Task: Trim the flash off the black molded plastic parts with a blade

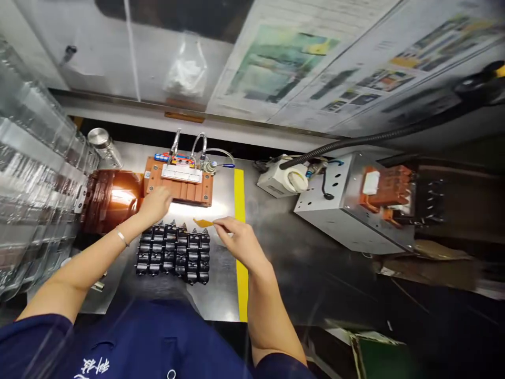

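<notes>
My right hand [239, 239] pinches one end of a small strip of amber film [202, 223], and the strip's free end points left above the metal worktop. My left hand [157, 204] is closed, with its fingers curled at the front left corner of an orange-brown fixture [179, 192]. Whatever those fingers may hold is hidden. A white bar [181, 173] lies across the fixture. Rows of black moulded parts [173, 250] stand just below both hands. A large amber roll [120, 193] is beside my left wrist.
At the far left stand stacked clear plastic trays [31, 184] and a lidded metal-topped jar [104, 146]. Yellow tape [241, 273] marks the worktop. To the right are a white device [284, 179] and a grey metal box [335, 210] carrying another orange fixture [389, 187].
</notes>
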Demonstrator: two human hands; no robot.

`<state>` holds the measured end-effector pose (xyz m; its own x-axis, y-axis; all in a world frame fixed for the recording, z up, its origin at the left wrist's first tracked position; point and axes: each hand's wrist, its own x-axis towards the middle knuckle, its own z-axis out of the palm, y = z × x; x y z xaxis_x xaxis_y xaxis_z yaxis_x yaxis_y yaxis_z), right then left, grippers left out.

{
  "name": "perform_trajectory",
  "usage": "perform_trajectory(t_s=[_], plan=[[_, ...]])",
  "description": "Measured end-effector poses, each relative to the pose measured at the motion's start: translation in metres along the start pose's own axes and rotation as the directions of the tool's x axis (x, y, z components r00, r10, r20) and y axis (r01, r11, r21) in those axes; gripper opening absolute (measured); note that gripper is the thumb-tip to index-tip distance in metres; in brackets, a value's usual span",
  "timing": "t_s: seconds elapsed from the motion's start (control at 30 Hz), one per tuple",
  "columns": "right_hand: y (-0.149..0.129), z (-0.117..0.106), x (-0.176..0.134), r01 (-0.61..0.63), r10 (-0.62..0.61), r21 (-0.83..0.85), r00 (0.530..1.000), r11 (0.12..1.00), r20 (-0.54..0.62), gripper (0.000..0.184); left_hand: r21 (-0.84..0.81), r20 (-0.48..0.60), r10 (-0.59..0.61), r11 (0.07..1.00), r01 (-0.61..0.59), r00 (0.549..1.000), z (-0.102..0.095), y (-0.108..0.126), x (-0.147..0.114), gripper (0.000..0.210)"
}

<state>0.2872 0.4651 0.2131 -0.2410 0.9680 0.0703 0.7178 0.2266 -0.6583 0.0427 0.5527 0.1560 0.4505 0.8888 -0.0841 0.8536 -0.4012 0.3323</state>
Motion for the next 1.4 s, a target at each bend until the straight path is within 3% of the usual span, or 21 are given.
perform_trajectory(t_s=[0.07, 0.2, 0.27, 0.37, 0.47, 0.6, 0.67, 0.7, 0.77, 0.8, 0.83, 0.9, 0.97, 1.07, 1.17, 1.4], plan=[[0.005, -0.003, -0.007, 0.073, -0.073, 0.009, 0.997, 0.997, 0.017, 0.019, 0.003, 0.074, 0.151, 0.988, -0.152, 0.986, 0.016, 0.049, 0.073, 0.030], [0.016, -0.014, -0.019, 0.160, -0.160, 0.011, 0.987, 0.987, 0.023, 0.020, 0.049, 0.138, 0.246, 0.966, -0.255, 0.959, 0.046, 0.122, 0.202, 0.034], [0.023, -0.019, -0.023, 0.169, -0.169, 0.003, 0.986, 0.986, 0.004, 0.019, 0.065, 0.175, 0.275, 0.955, -0.289, 0.945, 0.056, 0.137, 0.243, 0.033], [0.034, -0.023, -0.022, 0.161, -0.162, -0.017, 0.986, 0.987, -0.040, 0.019, 0.042, 0.256, 0.353, 0.926, -0.376, 0.900, 0.067, 0.138, 0.271, 0.028], [0.040, -0.020, -0.011, 0.152, -0.152, -0.009, 0.987, 0.988, -0.059, 0.020, -0.041, 0.315, 0.441, 0.891, -0.452, 0.841, 0.071, 0.129, 0.261, 0.028], [0.038, -0.008, 0.012, 0.193, -0.191, 0.182, 0.981, 0.964, -0.026, 0.019, -0.157, 0.307, 0.488, 0.873, -0.463, 0.817, 0.057, 0.104, 0.213, 0.025], [0.040, 0.003, 0.025, 0.099, -0.072, 0.331, 0.993, 0.939, -0.093, 0.014, -0.333, 0.336, 0.466, 0.872, -0.360, 0.818, 0.042, 0.075, 0.180, 0.030], [0.044, 0.010, 0.032, 0.013, 0.053, 0.418, 0.988, 0.908, -0.145, 0.011, -0.496, 0.392, 0.436, 0.841, -0.213, 0.810, 0.034, 0.056, 0.162, 0.040], [0.053, 0.029, 0.047, -0.148, 0.352, 0.614, 0.908, 0.775, -0.226, 0.008, -0.738, 0.567, 0.357, 0.620, 0.266, 0.743, 0.017, 0.012, 0.128, 0.064], [0.059, 0.041, 0.054, -0.188, 0.480, 0.710, 0.845, 0.679, -0.236, 0.011, -0.758, 0.625, 0.319, 0.468, 0.455, 0.712, 0.010, -0.010, 0.111, 0.067], [0.064, 0.053, 0.061, -0.201, 0.581, 0.790, 0.781, 0.579, -0.228, 0.015, -0.759, 0.648, 0.264, 0.311, 0.573, 0.715, 0.004, -0.030, 0.096, 0.064], [0.070, 0.077, 0.074, -0.186, 0.711, 0.892, 0.679, 0.411, -0.186, 0.024, -0.759, 0.650, 0.126, 0.052, 0.649, 0.750, -0.005, -0.060, 0.071, 0.047], [0.072, 0.096, 0.084, -0.173, 0.780, 0.938, 0.610, 0.301, -0.138, 0.028, -0.771, 0.636, -0.024, -0.078, 0.632, 0.772, -0.007, -0.073, 0.055, 0.030], [0.070, 0.114, 0.092, -0.177, 0.828, 0.955, 0.550, 0.237, -0.104, 0.029, -0.782, 0.614, -0.258, -0.073, 0.619, 0.746, -0.002, -0.069, 0.049, 0.015], [0.073, 0.120, 0.096, -0.198, 0.841, 0.948, 0.530, 0.248, -0.109, 0.028, -0.796, 0.554, -0.431, -0.022, 0.605, 0.712, 0.009, -0.060, 0.059, 0.009], [0.096, 0.121, 0.112, -0.337, 0.830, 0.881, 0.548, 0.333, -0.104, 0.018, -0.793, 0.457, -0.591, 0.067, 0.605, 0.664, 0.030, -0.065, 0.095, 0.026]])
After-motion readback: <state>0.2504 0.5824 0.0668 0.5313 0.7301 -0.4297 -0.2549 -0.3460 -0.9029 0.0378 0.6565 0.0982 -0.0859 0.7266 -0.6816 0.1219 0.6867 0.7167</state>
